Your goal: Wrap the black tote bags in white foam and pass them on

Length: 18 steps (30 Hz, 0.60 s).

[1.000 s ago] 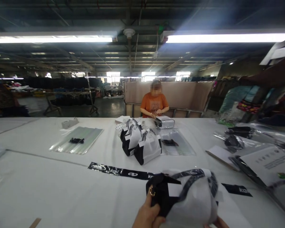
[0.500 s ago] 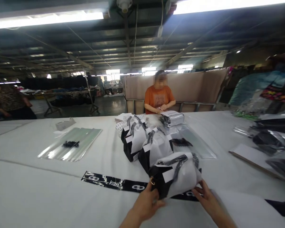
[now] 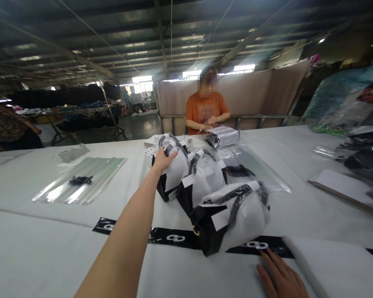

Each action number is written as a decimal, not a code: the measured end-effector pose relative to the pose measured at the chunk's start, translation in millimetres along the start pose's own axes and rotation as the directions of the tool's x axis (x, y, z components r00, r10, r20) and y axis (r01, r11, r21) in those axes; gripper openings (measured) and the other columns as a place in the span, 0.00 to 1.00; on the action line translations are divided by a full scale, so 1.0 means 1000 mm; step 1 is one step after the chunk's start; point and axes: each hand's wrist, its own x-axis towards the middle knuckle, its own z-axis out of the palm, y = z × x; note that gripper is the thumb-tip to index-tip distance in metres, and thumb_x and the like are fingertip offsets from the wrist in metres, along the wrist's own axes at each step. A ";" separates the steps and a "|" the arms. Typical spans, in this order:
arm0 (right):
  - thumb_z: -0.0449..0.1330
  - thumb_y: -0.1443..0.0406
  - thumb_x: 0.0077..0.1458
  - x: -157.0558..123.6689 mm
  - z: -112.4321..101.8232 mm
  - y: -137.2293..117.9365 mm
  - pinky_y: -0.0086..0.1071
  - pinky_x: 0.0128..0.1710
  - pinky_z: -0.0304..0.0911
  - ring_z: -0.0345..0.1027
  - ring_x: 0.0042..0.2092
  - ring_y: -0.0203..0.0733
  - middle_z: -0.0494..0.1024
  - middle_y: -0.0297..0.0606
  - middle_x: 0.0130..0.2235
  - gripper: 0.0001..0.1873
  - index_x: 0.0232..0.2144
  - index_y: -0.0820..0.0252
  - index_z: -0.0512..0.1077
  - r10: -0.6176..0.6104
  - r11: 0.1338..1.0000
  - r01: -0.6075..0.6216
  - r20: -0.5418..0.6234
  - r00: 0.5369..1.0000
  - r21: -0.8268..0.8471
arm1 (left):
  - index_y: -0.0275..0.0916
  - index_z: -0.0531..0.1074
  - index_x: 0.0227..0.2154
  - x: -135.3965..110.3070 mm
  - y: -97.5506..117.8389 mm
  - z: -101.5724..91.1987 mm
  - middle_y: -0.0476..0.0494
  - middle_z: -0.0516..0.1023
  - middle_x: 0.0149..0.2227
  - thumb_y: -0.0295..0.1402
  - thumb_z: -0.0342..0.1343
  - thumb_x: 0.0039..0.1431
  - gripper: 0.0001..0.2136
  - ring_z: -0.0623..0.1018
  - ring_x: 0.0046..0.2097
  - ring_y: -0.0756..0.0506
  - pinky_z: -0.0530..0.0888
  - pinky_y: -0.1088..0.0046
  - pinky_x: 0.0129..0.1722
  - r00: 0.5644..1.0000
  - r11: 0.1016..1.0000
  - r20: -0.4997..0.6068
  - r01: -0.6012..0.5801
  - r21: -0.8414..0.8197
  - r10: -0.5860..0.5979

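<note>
My left hand (image 3: 164, 159) reaches over to the rear black-and-white handbag (image 3: 175, 169), at its strap and white tag, with thumb and forefinger apart. Whether it touches the bag is hard to tell. A middle handbag (image 3: 207, 176) leans close by, its body covered in white wrapping. In front, a third handbag (image 3: 247, 219) with wrapped straps, a blank white tag and a gold ring lies free of both hands. Low at the right, my right hand (image 3: 281, 275) rests open on the table, fingertips by the black printed strip (image 3: 177, 239).
A stack of white sheets (image 3: 338, 265) lies at the front right. Clear plastic bags (image 3: 93, 165) with black cords on top are at the left. Across the table (image 3: 65, 256) a person in an orange shirt (image 3: 207, 107) stands behind a wrapped package (image 3: 223, 136).
Both hands have left the front handbag. The left has stretched forward to the rear handbag; the right has dropped to the table. The view has tilted down.
</note>
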 end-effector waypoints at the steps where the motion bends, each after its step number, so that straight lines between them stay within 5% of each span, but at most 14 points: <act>1: 0.43 0.49 0.60 0.001 -0.001 0.001 0.48 0.48 0.65 0.65 0.54 0.55 0.69 0.49 0.56 0.30 0.55 0.61 0.64 0.004 1.000 -0.004 0.005 1.000 -0.014 | 0.37 0.70 0.37 0.001 -0.002 0.005 0.37 0.76 0.40 0.43 0.60 0.49 0.17 0.73 0.47 0.38 0.67 0.63 0.47 1.000 0.999 -0.012 0.014 0.035 -0.014; 4: 0.43 0.50 0.60 0.003 -0.005 -0.001 0.48 0.47 0.66 0.64 0.54 0.55 0.68 0.48 0.56 0.30 0.54 0.62 0.64 0.015 0.999 -0.014 0.020 1.000 -0.037 | 0.39 0.68 0.30 -0.004 -0.010 0.004 0.38 0.75 0.37 0.43 0.56 0.52 0.11 0.72 0.46 0.37 0.66 0.60 0.48 0.994 0.992 -0.104 0.045 0.120 -0.032; 7: 0.43 0.50 0.60 0.003 -0.008 -0.006 0.49 0.48 0.65 0.64 0.54 0.56 0.68 0.48 0.57 0.30 0.54 0.62 0.65 0.036 0.999 -0.034 0.040 0.999 -0.035 | 0.40 0.66 0.30 -0.009 -0.013 -0.023 0.40 0.74 0.35 0.41 0.50 0.56 0.10 0.72 0.43 0.39 0.66 0.62 0.46 0.973 0.988 -0.228 0.061 0.139 -0.028; 13: 0.41 0.49 0.59 0.010 -0.007 -0.010 0.51 0.49 0.63 0.64 0.54 0.57 0.69 0.50 0.55 0.31 0.52 0.63 0.67 0.100 0.995 -0.100 0.027 0.995 0.012 | 0.41 0.64 0.28 -0.012 0.010 -0.116 0.48 0.69 0.30 0.43 0.52 0.55 0.11 0.70 0.37 0.45 0.65 0.68 0.41 0.933 0.997 -0.359 0.017 0.074 0.011; 18: 0.42 0.47 0.58 0.016 -0.033 -0.024 0.56 0.51 0.61 0.62 0.56 0.62 0.67 0.57 0.56 0.34 0.51 0.69 0.68 0.157 0.961 -0.172 0.084 0.984 0.217 | 0.41 0.62 0.27 -0.059 0.045 -0.212 0.54 0.63 0.23 0.46 0.51 0.55 0.14 0.64 0.25 0.51 0.64 0.75 0.27 0.938 0.990 -0.324 0.088 -0.106 -0.118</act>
